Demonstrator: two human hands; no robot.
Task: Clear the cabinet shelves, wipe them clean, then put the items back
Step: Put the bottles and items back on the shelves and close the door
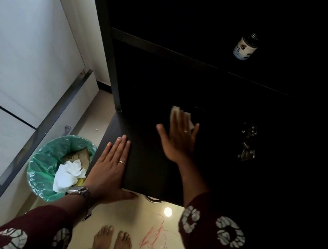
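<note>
A tall black wooden cabinet [216, 15] fills the upper and right parts of the frame, its inside too dark to read. White wall panels [23, 41] take up the left side. Cream floor tiles [141, 216] run along the bottom centre, marked with red scribbles [153, 237], and a person's bare feet [113, 241] stand on them. A dark brown flat panel [147, 164] of the cabinet juts toward the lower centre. At lower left sits a round bin with a green plastic liner [44, 162], holding crumpled white tissue [67, 174].

The left hand [108, 167] lies flat on the panel's left edge, fingers straight and together, thumb hooked under the near edge (a ring and a metal wristwatch [80, 191] show). The right hand [180, 139], at frame centre, has its fingers spread straight and presses a pale folded cloth [176, 111] against the dark surface; it does not curl round the cloth.

One horizontal shelf edge [169, 50] crosses the upper middle. Above it, at upper right, a small dark bottle with a white label [245, 47] stands alone. A metal hinge [248, 142] glints to the right of the cloth.
</note>
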